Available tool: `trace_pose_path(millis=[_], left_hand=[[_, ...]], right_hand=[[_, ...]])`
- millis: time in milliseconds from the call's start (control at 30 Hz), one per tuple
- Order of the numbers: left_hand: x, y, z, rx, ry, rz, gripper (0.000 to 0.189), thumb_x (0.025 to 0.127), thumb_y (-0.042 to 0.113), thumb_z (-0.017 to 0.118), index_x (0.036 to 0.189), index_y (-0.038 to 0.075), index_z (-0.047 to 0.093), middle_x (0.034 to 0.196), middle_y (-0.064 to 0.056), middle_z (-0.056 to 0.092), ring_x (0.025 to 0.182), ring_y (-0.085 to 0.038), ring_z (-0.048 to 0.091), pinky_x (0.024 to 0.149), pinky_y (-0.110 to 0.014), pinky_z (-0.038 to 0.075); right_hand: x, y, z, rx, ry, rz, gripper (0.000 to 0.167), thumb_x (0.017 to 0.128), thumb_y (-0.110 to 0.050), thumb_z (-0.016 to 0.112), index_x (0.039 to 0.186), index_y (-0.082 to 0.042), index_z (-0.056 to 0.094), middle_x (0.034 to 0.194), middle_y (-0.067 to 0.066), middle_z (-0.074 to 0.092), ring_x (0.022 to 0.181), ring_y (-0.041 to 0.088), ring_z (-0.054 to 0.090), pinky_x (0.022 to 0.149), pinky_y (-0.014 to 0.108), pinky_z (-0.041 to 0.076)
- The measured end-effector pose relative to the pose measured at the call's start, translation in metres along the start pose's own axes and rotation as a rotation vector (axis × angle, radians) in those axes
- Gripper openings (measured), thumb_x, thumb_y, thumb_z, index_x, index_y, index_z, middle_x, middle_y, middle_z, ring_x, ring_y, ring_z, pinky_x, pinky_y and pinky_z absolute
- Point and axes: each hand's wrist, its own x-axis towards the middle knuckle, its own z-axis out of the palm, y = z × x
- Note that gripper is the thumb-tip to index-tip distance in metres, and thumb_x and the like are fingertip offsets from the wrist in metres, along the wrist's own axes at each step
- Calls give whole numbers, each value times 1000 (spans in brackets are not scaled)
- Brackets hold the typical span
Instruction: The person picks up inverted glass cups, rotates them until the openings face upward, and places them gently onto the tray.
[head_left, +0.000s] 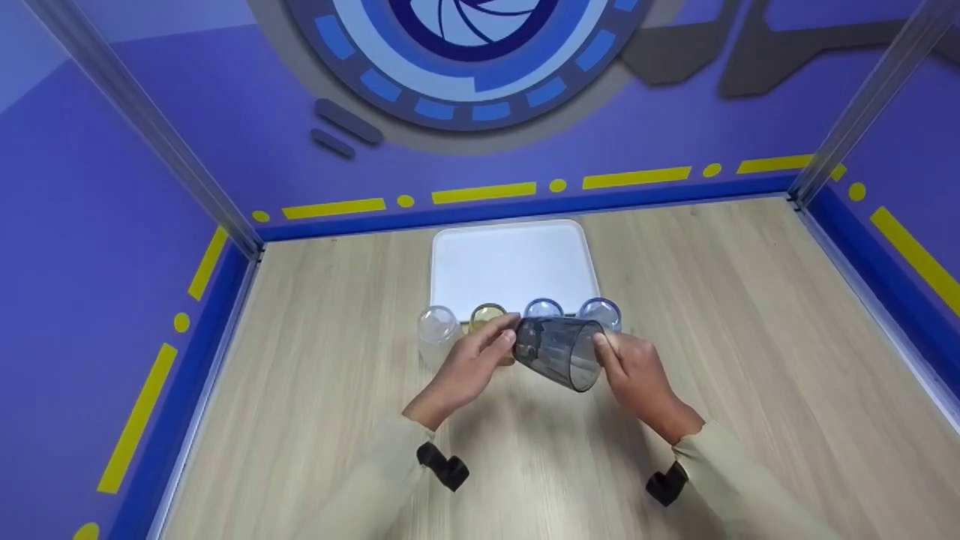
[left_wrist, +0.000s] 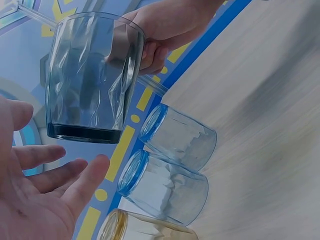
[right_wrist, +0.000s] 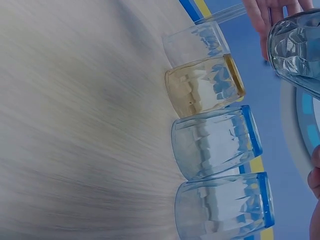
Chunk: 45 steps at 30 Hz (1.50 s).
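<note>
A dark grey see-through tumbler [head_left: 551, 349] is held on its side above the table, its mouth towards the right. My right hand [head_left: 637, 375] grips it by the rim, thumb at the edge. My left hand [head_left: 469, 367] is at the base end; in the left wrist view its loosely bent, spread fingers [left_wrist: 85, 187] stand a little apart from the thick base. Just beyond the hands, several tumblers stand upside down in a row: a clear one [head_left: 437, 330], a yellow one [right_wrist: 205, 85] and two blue ones [right_wrist: 217, 142], partly hidden in the head view.
A white rectangular tray [head_left: 514, 262] lies behind the row, close to the back wall. Blue-purple panels [head_left: 187, 135] with yellow marks enclose the wooden table [head_left: 750, 315] at the back and both sides.
</note>
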Motion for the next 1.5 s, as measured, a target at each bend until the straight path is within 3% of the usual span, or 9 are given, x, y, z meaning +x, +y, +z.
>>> trace_pose_path(millis=[300,800,1100,1400,1500], left_hand=[[-1,2,-2,10,0,21,48,101,32,49,146,13,43,146,-7,48,130,-22,51,99,-32,50],[-4,3,-5,10,9,159,59,92,19,65,146,12,41,147,-10,42,132,-26,47,103,-41,48],[-5,7,-5,56,4,215,59,92,18,66,145,17,41,144,-5,41,129,-24,49,97,-31,51],[-6,10,-4,29,6,235,66,87,9,70,146,14,40,146,-11,40,130,-31,47,100,-48,48],[-7,11,-3,51,17,243,66,86,11,71,145,16,42,144,-10,42,128,-31,48,99,-49,48]], right_hand=[[3,2,-1,-13,14,-26,34,89,2,59,61,-9,42,55,-7,33,54,0,25,50,17,21],[9,4,-4,-19,21,-51,37,87,2,60,58,-9,39,55,-9,30,53,0,24,50,14,18],[13,4,-5,-22,-22,-45,38,89,-1,61,59,-9,38,58,-12,24,53,1,22,50,17,18],[17,1,-5,-41,-51,-44,39,91,-4,60,60,-10,38,61,-13,21,53,1,20,50,18,17],[18,2,-6,-41,-44,-54,39,90,-3,61,59,-10,37,60,-12,21,53,1,20,50,18,17]])
